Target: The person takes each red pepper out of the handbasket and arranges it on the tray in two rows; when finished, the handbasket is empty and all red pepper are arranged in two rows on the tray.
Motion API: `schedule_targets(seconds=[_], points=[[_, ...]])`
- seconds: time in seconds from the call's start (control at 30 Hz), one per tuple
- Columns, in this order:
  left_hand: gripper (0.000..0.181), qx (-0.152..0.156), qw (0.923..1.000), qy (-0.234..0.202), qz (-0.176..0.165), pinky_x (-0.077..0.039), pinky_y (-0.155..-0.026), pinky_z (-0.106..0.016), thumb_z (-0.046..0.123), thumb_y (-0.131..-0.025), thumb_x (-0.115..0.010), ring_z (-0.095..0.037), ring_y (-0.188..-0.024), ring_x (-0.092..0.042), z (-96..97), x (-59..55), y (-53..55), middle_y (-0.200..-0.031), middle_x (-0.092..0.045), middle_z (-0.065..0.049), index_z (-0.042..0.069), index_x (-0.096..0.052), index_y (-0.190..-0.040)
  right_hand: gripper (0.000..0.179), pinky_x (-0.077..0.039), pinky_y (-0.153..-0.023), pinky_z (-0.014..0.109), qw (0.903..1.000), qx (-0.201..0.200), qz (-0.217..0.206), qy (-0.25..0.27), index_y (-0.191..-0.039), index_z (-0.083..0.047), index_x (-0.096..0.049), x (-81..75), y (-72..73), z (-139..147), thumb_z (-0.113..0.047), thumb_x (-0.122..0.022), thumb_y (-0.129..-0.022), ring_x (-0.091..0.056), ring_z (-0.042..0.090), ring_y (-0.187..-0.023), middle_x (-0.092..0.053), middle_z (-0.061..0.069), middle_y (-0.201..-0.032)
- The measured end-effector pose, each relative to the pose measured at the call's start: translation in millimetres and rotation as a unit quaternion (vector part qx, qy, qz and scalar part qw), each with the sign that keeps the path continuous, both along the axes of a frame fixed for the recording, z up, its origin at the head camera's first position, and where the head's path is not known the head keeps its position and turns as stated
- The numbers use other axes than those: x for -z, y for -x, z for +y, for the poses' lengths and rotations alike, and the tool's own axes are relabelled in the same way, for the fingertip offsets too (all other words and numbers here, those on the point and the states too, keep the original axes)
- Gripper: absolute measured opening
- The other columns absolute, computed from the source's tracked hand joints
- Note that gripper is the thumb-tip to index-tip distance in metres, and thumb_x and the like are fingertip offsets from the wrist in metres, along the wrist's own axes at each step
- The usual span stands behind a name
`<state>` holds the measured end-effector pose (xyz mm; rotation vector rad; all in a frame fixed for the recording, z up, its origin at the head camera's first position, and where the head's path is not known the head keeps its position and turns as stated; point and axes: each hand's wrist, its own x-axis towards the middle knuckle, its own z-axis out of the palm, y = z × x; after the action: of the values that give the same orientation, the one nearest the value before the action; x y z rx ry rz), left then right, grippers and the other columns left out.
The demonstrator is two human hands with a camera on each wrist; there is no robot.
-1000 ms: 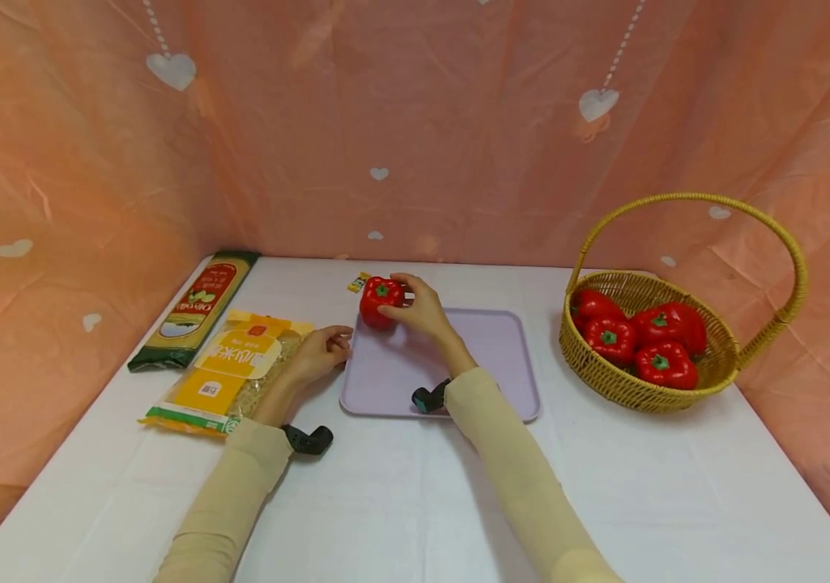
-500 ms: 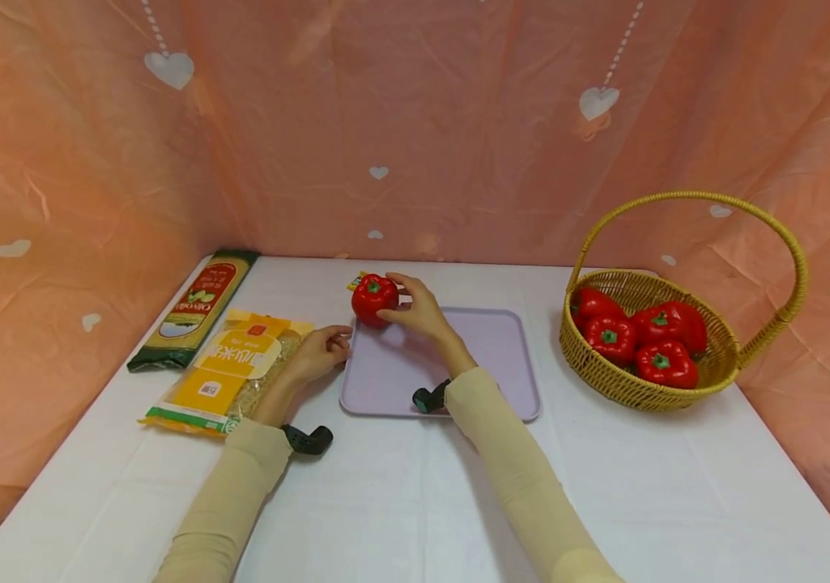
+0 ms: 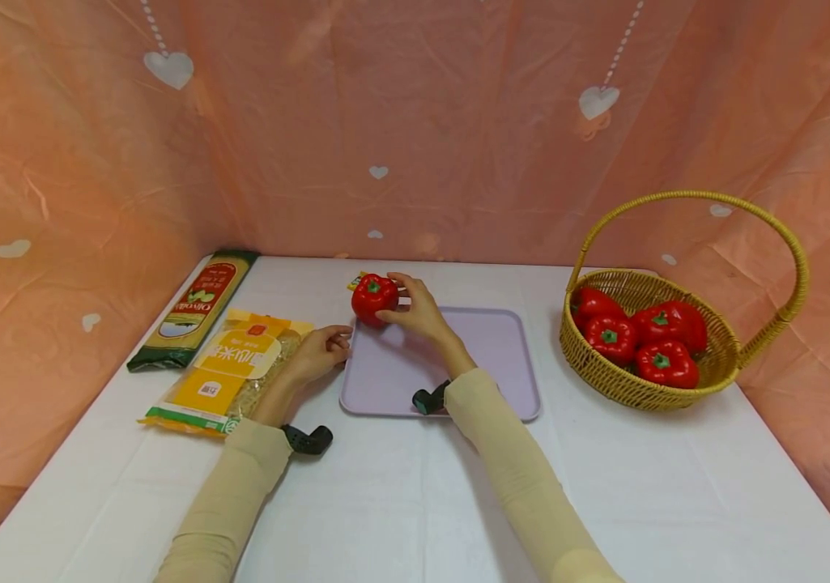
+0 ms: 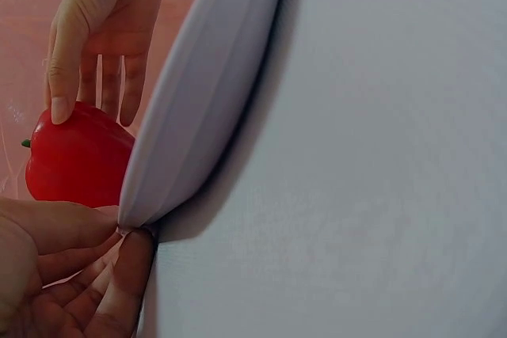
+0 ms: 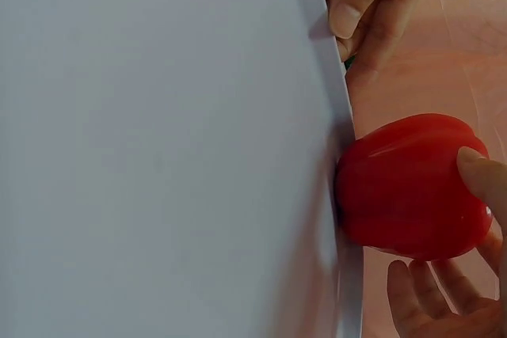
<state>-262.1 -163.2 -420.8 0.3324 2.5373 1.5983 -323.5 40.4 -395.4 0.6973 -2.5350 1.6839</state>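
My right hand (image 3: 420, 310) holds a red bell pepper (image 3: 373, 300) between thumb and fingers at the far left corner of the lilac tray (image 3: 444, 364). Its green stem faces up in the head view. In the right wrist view the bell pepper (image 5: 412, 187) overlaps the tray's rim (image 5: 345, 116). My left hand (image 3: 321, 353) is at the tray's left side. The left wrist view has the left thumb (image 4: 75, 223) on top of the rim and fingers beneath, pinching the tray's edge (image 4: 186, 108).
A wicker basket (image 3: 589, 380) with a tall handle and several red bell peppers (image 3: 666, 364) stands at the right. To the left lie a yellow noodle packet (image 3: 228, 364) and a green and red packet (image 3: 196, 308). A small yellow sachet (image 3: 356, 280) lies behind the bell pepper.
The right hand has shifted the bell pepper slightly left, so that it now covers part of the small sachet. Over the last half second almost nothing moves. The left hand stays in place.
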Motion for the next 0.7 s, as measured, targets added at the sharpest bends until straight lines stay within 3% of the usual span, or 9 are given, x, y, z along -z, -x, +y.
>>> schedule_targets(seconds=[0.7], points=[[0.044,0.002,0.9999,0.008,-0.009,-0.051,-0.064,-0.023,-0.008,-0.087,-0.053,-0.012,-0.070,-0.052,-2.1,0.4,1.5,-0.093,-0.054,-0.020,-0.017,-0.041,-0.128,0.071,-0.050,-0.089,0.035,0.9997,0.007,0.000,0.024,-0.138,-0.006,-0.039,-2.3,-2.8,3.1,-0.006,-0.075,-0.076,-0.049,0.032,-0.116,-0.043,0.022,-0.129]])
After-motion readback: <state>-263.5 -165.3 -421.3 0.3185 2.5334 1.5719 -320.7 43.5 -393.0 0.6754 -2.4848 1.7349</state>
